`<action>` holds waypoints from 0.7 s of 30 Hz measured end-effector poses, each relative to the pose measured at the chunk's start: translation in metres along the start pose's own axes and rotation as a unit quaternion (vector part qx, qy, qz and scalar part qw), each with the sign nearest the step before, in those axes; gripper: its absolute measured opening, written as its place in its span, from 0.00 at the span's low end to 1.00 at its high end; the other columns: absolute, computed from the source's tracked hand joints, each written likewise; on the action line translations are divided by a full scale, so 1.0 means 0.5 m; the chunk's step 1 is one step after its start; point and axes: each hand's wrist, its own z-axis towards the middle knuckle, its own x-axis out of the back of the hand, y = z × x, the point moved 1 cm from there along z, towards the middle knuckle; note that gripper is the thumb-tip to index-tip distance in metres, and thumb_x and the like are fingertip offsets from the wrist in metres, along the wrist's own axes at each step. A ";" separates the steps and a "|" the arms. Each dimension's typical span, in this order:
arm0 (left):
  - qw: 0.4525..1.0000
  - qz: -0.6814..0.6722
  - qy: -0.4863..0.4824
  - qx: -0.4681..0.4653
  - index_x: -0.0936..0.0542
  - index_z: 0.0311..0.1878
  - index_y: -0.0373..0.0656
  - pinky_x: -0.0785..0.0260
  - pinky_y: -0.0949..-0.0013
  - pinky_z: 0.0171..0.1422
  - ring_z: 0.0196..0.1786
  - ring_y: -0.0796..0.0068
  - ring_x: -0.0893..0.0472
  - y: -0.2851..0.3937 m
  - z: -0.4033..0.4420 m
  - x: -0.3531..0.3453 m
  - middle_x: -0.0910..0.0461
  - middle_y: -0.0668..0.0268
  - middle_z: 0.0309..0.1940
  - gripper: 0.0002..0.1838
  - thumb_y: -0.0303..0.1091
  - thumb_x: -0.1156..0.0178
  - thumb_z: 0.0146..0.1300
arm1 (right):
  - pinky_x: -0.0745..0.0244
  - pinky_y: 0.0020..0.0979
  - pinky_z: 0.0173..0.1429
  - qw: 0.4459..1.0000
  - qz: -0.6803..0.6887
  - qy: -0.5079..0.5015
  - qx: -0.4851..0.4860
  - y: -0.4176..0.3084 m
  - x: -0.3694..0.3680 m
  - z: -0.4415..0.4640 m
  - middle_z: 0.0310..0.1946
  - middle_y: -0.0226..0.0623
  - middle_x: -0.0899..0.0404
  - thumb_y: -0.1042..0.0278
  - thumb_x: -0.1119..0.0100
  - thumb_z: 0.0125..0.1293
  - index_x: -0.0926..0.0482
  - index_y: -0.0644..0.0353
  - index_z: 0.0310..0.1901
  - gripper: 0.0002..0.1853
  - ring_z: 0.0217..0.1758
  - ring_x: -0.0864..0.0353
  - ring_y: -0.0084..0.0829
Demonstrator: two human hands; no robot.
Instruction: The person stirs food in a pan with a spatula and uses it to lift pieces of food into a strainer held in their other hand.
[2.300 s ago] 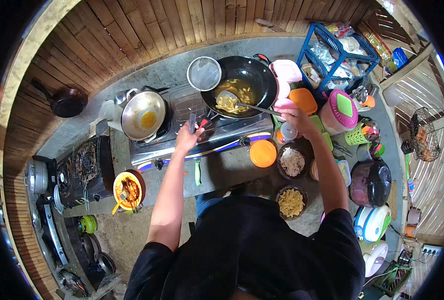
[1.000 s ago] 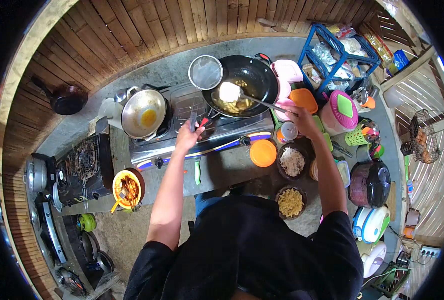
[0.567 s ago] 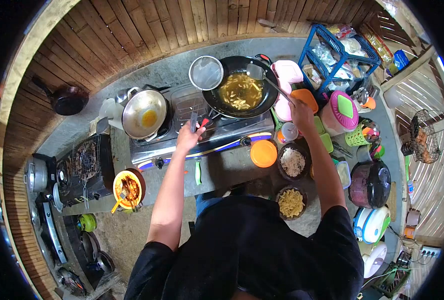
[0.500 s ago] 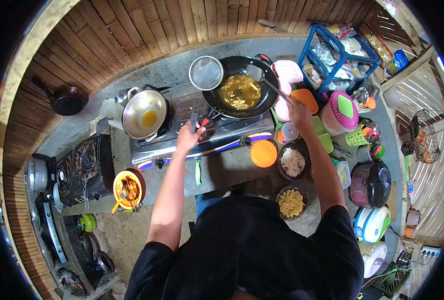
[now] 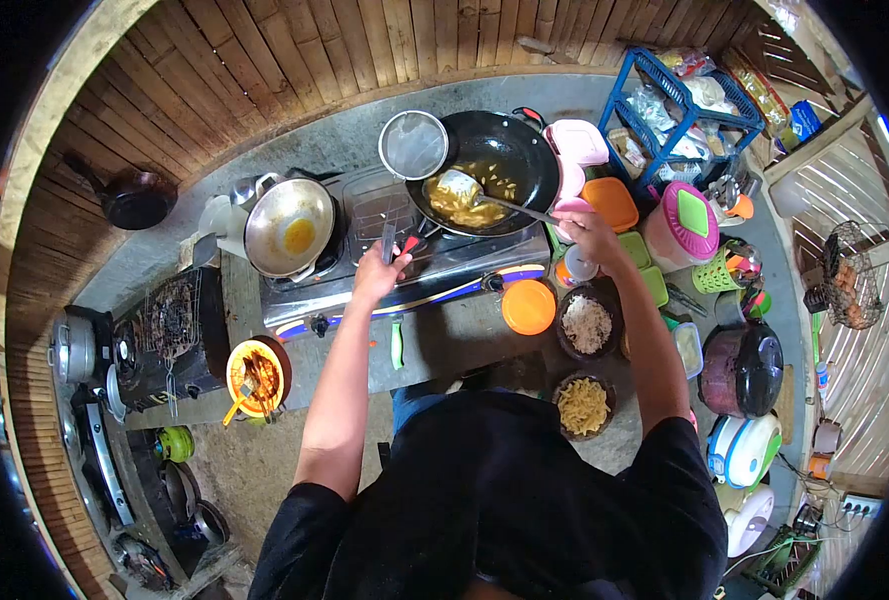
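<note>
A black wok point(image 5: 520, 165) sits on the stove, with pale pieces in brown oil point(image 5: 465, 205) pooled toward its lower left. My right hand point(image 5: 591, 236) is closed around the handle of a metal spatula point(image 5: 525, 208), whose blade rests down in the oil. My left hand point(image 5: 381, 272) is closed on the handle of a round mesh strainer point(image 5: 413, 146). The strainer's mesh hangs over the wok's left rim. The red-and-black wok handle point(image 5: 412, 243) lies right beside my left fingers; whether they touch it I cannot tell.
A lighter pan point(image 5: 262, 240) with a little yellow oil sits on the left burner. Near the counter's front are an orange lid point(image 5: 529, 307), a bowl of white shreds point(image 5: 587, 325), a bowl of yellow pieces point(image 5: 583, 405) and a green-handled knife point(image 5: 397, 345). Plastic containers point(image 5: 610, 203) crowd the right.
My right hand has moved a little down and left, and the spatula blade has gone from the wok's upper right into the oil. The left hand and strainer have stayed put.
</note>
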 end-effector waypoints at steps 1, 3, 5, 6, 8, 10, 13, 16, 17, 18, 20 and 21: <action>1.000 0.003 -0.002 -0.001 0.28 0.40 0.44 0.35 0.72 0.20 0.23 0.78 0.19 -0.001 0.000 -0.001 0.21 0.68 0.23 0.14 0.36 0.32 0.60 | 0.28 0.28 0.47 1.000 0.000 0.000 -0.001 0.004 0.005 0.004 0.37 0.39 0.17 0.68 0.45 0.68 0.19 0.65 0.51 0.14 0.40 0.20 0.30; 1.000 -0.002 -0.003 0.012 0.27 0.40 0.44 0.31 0.69 0.26 0.24 0.76 0.18 0.004 -0.004 0.000 0.19 0.66 0.25 0.14 0.37 0.32 0.60 | 0.26 0.30 0.44 0.993 -0.075 0.022 0.085 0.009 0.023 0.013 0.36 0.44 0.17 0.68 0.44 0.68 0.19 0.63 0.52 0.14 0.37 0.18 0.32; 1.000 -0.006 -0.003 0.025 0.26 0.40 0.43 0.27 0.66 0.32 0.25 0.74 0.16 0.011 -0.007 0.004 0.17 0.63 0.27 0.15 0.38 0.31 0.59 | 0.25 0.32 0.44 0.993 -0.102 0.031 0.051 -0.036 0.037 0.007 0.36 0.46 0.17 0.67 0.44 0.67 0.18 0.61 0.52 0.14 0.36 0.17 0.36; 1.000 -0.005 -0.003 0.026 0.26 0.40 0.42 0.27 0.66 0.32 0.25 0.74 0.16 0.011 -0.007 0.004 0.17 0.63 0.27 0.15 0.38 0.31 0.59 | 0.24 0.34 0.43 0.991 -0.129 0.039 0.017 -0.053 0.042 0.004 0.36 0.48 0.17 0.66 0.44 0.67 0.18 0.60 0.51 0.14 0.36 0.16 0.40; 1.000 -0.004 -0.002 0.026 0.26 0.40 0.42 0.27 0.66 0.32 0.26 0.74 0.16 0.010 -0.006 0.003 0.17 0.62 0.27 0.15 0.38 0.31 0.59 | 0.23 0.37 0.43 0.980 -0.171 0.079 0.056 -0.036 0.043 0.009 0.37 0.49 0.17 0.66 0.44 0.67 0.18 0.60 0.51 0.14 0.36 0.17 0.44; 1.000 -0.015 -0.001 0.009 0.28 0.40 0.45 0.36 0.73 0.20 0.23 0.80 0.20 0.001 -0.002 -0.001 0.22 0.69 0.24 0.15 0.36 0.31 0.60 | 0.23 0.40 0.42 0.966 -0.212 0.117 0.096 -0.025 0.037 0.019 0.37 0.50 0.17 0.66 0.45 0.67 0.19 0.60 0.51 0.14 0.37 0.17 0.47; 0.999 -0.033 -0.004 0.003 0.28 0.40 0.45 0.36 0.73 0.20 0.23 0.80 0.21 -0.003 -0.001 -0.002 0.22 0.69 0.24 0.15 0.37 0.31 0.60 | 0.23 0.45 0.42 0.939 -0.293 0.160 0.087 -0.017 0.028 0.027 0.39 0.50 0.17 0.66 0.45 0.67 0.19 0.59 0.50 0.13 0.40 0.18 0.51; 1.000 -0.018 -0.002 0.000 0.28 0.40 0.45 0.36 0.72 0.20 0.23 0.79 0.21 0.005 -0.004 0.002 0.22 0.69 0.23 0.15 0.37 0.31 0.60 | 0.24 0.42 0.48 0.935 -0.313 0.164 0.029 0.001 0.010 0.037 0.39 0.50 0.17 0.66 0.45 0.68 0.19 0.60 0.51 0.14 0.44 0.18 0.50; 1.000 -0.018 -0.001 0.000 0.28 0.40 0.45 0.36 0.72 0.20 0.23 0.79 0.21 0.010 -0.006 0.003 0.22 0.69 0.23 0.15 0.37 0.31 0.60 | 0.23 0.43 0.46 0.945 -0.291 0.149 0.007 0.017 0.003 0.045 0.39 0.50 0.17 0.66 0.45 0.67 0.19 0.60 0.51 0.14 0.44 0.18 0.50; 1.000 -0.007 -0.003 0.015 0.27 0.40 0.44 0.32 0.69 0.26 0.24 0.76 0.19 0.018 -0.009 0.006 0.20 0.66 0.25 0.15 0.37 0.31 0.59 | 0.22 0.44 0.45 0.954 -0.269 0.134 -0.015 0.036 -0.005 0.054 0.40 0.51 0.17 0.66 0.45 0.66 0.19 0.59 0.51 0.14 0.43 0.17 0.49; 1.000 0.005 -0.005 0.031 0.26 0.40 0.42 0.27 0.66 0.32 0.25 0.73 0.17 0.020 -0.011 0.007 0.18 0.63 0.26 0.15 0.38 0.31 0.59 | 0.22 0.41 0.47 0.963 -0.236 0.129 0.024 0.072 -0.026 0.070 0.41 0.50 0.17 0.66 0.44 0.66 0.19 0.61 0.50 0.14 0.44 0.17 0.47; 1.000 0.001 -0.003 0.028 0.26 0.40 0.42 0.27 0.66 0.32 0.25 0.73 0.17 0.020 -0.011 0.007 0.18 0.63 0.26 0.15 0.38 0.31 0.59 | 0.22 0.38 0.49 0.969 -0.203 0.123 0.061 0.066 -0.030 0.072 0.41 0.50 0.16 0.66 0.44 0.66 0.19 0.62 0.50 0.14 0.45 0.16 0.45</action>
